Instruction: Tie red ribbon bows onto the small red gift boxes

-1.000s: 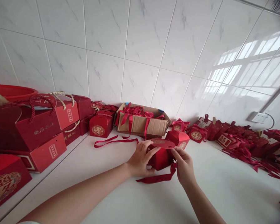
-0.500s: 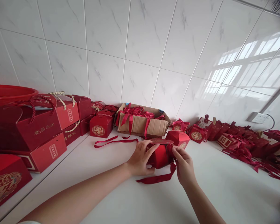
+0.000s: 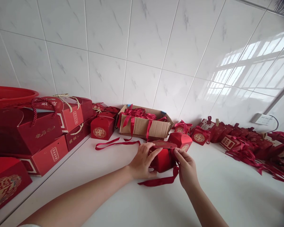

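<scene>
Two hands on one red gift box [image 3: 162,161], mid-table, just in front of the cardboard box [image 3: 144,126] w/ ribbon heaped inside. L hand [image 3: 142,161] comes in off a long, low forearm angled up from bottom left, wrist abt level, fingers spread and curved round the box's left side, one digit down by the tabletop [image 3: 123,201]. So basically steadying grip, palm hidden tho.

R hand [image 3: 186,164] is turned in from the other side, forearm sloping up from bottom right, wrist bent inward. Thumb + index are pinching the box's right edge; can't tell if any ribbon's caught in there too, too small tbh.

Rounded lid flap [image 3: 164,144] sits up top, tilted, w/ a small hole near its right end. Dark red ribbon [image 3: 158,181] trails from the right end, curling along the table in front. Another lighter box [image 3: 180,141] is right behind, approx touching. Thinner loose ribbon [image 3: 117,143] lies left of the L hand.
</scene>
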`<state>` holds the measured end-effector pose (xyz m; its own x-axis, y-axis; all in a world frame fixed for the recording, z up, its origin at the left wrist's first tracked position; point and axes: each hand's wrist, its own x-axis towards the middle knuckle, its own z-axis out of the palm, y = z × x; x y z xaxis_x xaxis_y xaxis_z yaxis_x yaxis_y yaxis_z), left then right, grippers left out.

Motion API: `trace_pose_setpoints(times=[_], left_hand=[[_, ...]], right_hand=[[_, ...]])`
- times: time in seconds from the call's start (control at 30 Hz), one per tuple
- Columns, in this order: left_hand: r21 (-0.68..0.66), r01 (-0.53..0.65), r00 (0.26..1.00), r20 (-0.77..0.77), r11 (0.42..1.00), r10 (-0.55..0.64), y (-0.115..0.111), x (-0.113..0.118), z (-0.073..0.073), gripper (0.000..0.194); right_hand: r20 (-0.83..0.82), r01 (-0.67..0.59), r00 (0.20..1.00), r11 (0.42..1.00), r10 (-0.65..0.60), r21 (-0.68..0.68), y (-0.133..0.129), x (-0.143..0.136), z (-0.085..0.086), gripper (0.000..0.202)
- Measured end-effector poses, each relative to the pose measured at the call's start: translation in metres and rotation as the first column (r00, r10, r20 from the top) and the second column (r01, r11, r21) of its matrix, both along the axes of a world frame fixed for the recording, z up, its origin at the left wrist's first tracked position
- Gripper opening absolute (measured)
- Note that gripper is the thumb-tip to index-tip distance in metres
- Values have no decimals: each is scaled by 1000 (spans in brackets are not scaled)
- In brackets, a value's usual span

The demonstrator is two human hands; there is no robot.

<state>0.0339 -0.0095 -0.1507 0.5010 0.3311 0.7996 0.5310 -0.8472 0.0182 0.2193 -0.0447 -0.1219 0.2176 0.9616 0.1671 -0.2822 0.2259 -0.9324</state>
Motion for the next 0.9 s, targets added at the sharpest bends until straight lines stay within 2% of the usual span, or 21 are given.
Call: trace_pose_setpoints(times=[0.5, 0.9], left_hand=[[3, 10, 1000, 2, 1000, -10, 0, 0, 0, 88], [28, 20, 1000, -7, 999, -20, -1, 1, 1, 87]], right_hand=[[-39, -68, 997, 997, 69, 22, -4, 0, 4, 21], [-59, -76, 995, 997, 77, 6, -4, -2, 3, 21]])
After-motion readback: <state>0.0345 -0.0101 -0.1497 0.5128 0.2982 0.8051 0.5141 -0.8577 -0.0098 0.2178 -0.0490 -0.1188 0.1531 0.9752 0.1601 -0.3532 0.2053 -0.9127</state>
